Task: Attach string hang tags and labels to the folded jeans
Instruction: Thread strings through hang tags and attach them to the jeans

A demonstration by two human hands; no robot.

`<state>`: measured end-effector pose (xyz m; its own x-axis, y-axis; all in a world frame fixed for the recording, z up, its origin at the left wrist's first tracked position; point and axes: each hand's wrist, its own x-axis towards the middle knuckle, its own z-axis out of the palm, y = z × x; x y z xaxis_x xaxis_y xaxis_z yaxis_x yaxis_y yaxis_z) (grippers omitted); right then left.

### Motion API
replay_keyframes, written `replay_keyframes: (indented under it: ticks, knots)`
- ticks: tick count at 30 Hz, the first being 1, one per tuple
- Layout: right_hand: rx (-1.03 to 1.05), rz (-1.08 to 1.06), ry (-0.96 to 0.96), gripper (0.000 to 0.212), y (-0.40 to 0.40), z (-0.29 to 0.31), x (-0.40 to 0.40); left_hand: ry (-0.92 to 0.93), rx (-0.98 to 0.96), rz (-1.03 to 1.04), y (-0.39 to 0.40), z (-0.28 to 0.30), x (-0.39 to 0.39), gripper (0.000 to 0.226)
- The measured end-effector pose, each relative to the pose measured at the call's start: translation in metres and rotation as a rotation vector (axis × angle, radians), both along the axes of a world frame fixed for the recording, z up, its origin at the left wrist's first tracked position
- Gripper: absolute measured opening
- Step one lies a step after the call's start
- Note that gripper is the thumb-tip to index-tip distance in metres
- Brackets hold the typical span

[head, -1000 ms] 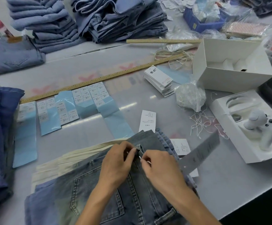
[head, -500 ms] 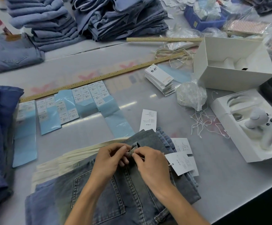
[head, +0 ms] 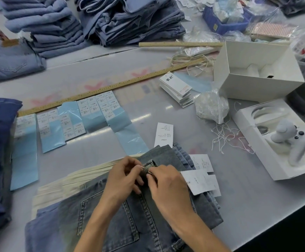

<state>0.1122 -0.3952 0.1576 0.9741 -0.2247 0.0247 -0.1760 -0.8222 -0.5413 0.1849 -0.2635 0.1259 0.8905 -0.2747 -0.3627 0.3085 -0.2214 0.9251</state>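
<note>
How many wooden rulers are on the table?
2: a long wooden ruler lying diagonally behind the blue label sheets, and a shorter wooden ruler near the far jeans stacks.

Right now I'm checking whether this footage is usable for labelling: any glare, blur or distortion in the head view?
Head view: bright streaks of glare on the glossy table; the wooden ruler bows slightly, a wide-angle effect; print on the sticker sheets is too soft to read; left hand and right hand look reasonably sharp at the belt loop; the lower right corner falls dark.
</note>
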Motion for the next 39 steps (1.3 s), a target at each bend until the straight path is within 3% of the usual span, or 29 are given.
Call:
replay_keyframes:
  ticks: [4, 5, 8, 10, 13, 17, 22, 26, 31, 36, 39]
  knots:
    - [-0.073, 0.089, -0.286, 0.033, -0.012, 0.014, -0.009, -0.05, -0.257, 0.271, 0.018, 0.017, 0.009, 0.017]
    - [-0.067, 0.09, -0.257, 0.04, -0.022, 0.014, -0.011, -0.066, -0.317, 0.326, 0.026, 0.023, 0.012, 0.021]
    - [-0.083, 0.087, 0.094, 0.065, -0.052, 0.005, -0.015, -0.066, -0.491, 0.403, 0.041, 0.036, 0.02, 0.021]
    - [0.009, 0.068, 0.152, 0.058, -0.06, -0.003, -0.019, -0.043, -0.572, 0.384, 0.042, 0.039, 0.02, 0.021]
    - [0.085, 0.032, 0.006, 0.03, -0.059, -0.006, -0.018, -0.007, -0.587, 0.371, 0.034, 0.038, 0.016, 0.022]
    - [0.122, 0.041, -0.032, 0.022, -0.066, 0.012, -0.006, 0.038, -0.599, 0.427, 0.024, 0.04, 0.011, 0.01]
    - [0.317, 0.058, -0.025, 0.012, -0.074, 0.051, 0.014, 0.107, -0.621, 0.538, 0.024, 0.042, 0.016, 0.02]
    - [0.322, 0.082, 0.292, 0.012, -0.083, 0.053, 0.033, 0.089, -0.593, 0.534, 0.02, 0.045, 0.02, 0.017]
    - [0.489, -0.008, 0.293, 0.011, -0.104, 0.046, 0.031, 0.088, -0.583, 0.532, 0.021, 0.041, 0.022, 0.018]
    - [0.409, 0.152, 0.562, 0.01, -0.09, 0.025, 0.014, 0.11, -0.569, 0.544, 0.016, 0.033, 0.021, 0.017]
    - [0.187, 0.187, 0.478, 0.026, -0.073, 0.012, 0.002, 0.088, -0.574, 0.528, 0.02, 0.034, 0.023, 0.015]
